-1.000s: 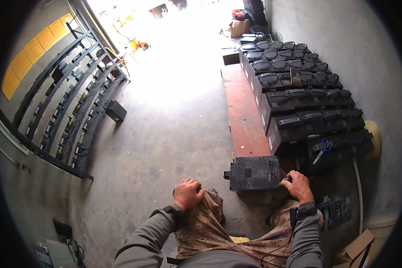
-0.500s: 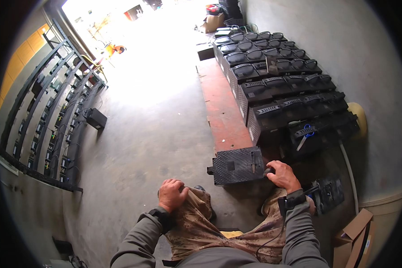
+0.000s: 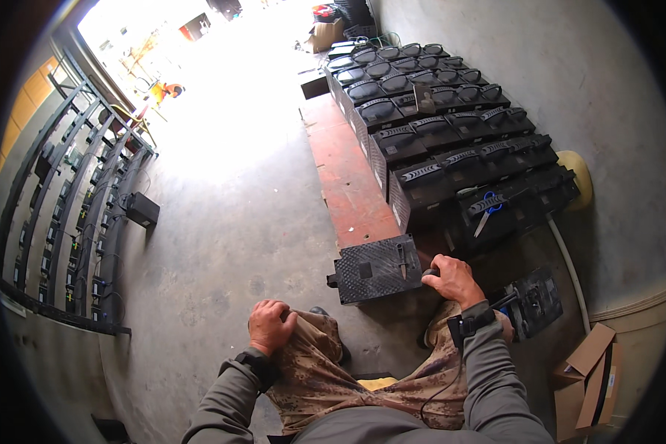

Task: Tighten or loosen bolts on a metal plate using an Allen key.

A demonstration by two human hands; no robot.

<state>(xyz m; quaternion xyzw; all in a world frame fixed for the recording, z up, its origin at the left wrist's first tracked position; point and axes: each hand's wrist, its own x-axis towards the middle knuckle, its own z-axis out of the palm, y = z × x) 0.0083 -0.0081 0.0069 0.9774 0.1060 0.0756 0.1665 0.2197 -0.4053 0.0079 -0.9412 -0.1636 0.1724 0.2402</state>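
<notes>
Now the right hand point(image 3: 455, 280) is nearer: its fingers grasp the right end of the black perforated box point(image 3: 377, 269), which lies on the concrete floor point(image 3: 222, 244) just left of it, long axis running left to right. Left hand point(image 3: 270, 325) rests clenched on the knee, well apart from the box

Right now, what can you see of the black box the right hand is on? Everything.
The black box is a flat rectangular unit, dark and matte, with a fine mesh-like textured top, a small square mark and a slim light-coloured piece lying on it. A small tab sticks out at its left end. It sits level on the concrete floor at the near end of the red board, in front of the person's knees. The right hand grips its right end; the left hand rests on the knee, clear of it.
</notes>
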